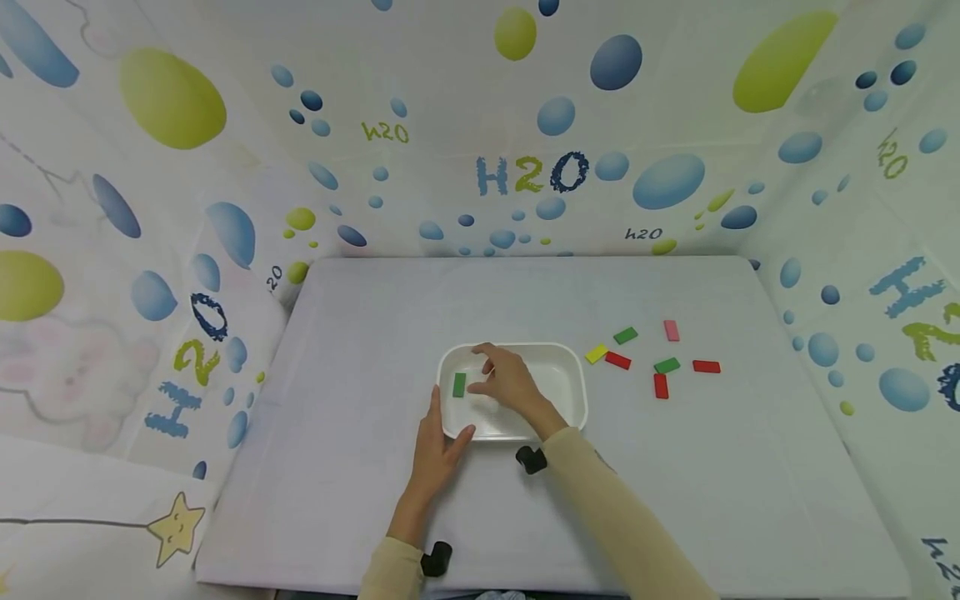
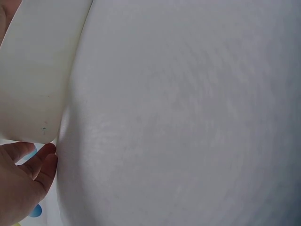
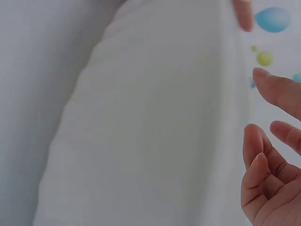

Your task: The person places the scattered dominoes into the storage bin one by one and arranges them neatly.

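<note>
A white rectangular tray lies on the table, with one green block inside near its left end. My left hand rests at the tray's front left corner, fingers stretched along the left wall and thumb near the front rim. In the left wrist view its fingertips touch the end of the tray. Over the tray's middle is my right hand, thumb and index finger parted just right of the green block. Nothing shows between the right hand's fingers in the right wrist view.
Right of the tray lie several loose blocks: a yellow block, a pink block, two green ones, including a green block, and red ones, including a red block. A patterned cloth surrounds the white table.
</note>
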The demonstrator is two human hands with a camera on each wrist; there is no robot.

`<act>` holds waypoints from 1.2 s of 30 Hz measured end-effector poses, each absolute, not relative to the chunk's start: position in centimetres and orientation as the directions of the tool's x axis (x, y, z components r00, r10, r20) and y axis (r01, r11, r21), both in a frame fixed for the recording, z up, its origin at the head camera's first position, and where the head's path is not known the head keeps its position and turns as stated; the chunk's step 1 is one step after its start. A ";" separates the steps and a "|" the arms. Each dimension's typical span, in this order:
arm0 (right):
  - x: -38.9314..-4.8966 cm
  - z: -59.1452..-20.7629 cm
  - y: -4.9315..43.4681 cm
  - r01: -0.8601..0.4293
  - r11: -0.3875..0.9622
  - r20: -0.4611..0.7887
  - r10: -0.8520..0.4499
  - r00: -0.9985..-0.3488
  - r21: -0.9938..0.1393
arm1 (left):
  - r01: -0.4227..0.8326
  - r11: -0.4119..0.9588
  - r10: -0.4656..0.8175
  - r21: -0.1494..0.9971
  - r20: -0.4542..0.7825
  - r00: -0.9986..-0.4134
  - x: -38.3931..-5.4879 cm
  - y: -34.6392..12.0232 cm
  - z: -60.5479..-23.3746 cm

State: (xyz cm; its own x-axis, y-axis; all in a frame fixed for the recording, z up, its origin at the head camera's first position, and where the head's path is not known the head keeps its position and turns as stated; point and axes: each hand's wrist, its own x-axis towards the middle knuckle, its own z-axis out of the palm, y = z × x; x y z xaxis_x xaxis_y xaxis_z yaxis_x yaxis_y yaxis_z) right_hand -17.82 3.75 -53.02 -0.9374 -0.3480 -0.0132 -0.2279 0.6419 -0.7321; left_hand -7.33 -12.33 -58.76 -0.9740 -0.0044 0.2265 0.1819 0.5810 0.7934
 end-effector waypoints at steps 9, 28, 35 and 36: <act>-16.4 -49.5 7.5 -0.220 0.551 0.106 -0.232 -0.967 -0.805 | 0.177 0.565 0.003 0.806 0.212 -0.977 -7.3 -12.3 -58.7; -17.1 -51.2 20.8 0.105 0.526 0.062 0.289 -0.955 -0.844 | 0.149 0.566 -0.006 0.811 0.185 -0.983 -7.2 -12.1 -58.8; -16.3 -52.8 24.1 0.218 0.570 0.006 0.365 -0.931 -0.792 | 0.158 0.570 -0.007 0.806 0.198 -0.980 -7.1 -12.1 -58.9; -16.1 -53.1 24.7 0.226 0.588 0.003 0.362 -0.932 -0.777 | 0.161 0.571 -0.008 0.805 0.201 -0.979 -7.2 -12.1 -58.9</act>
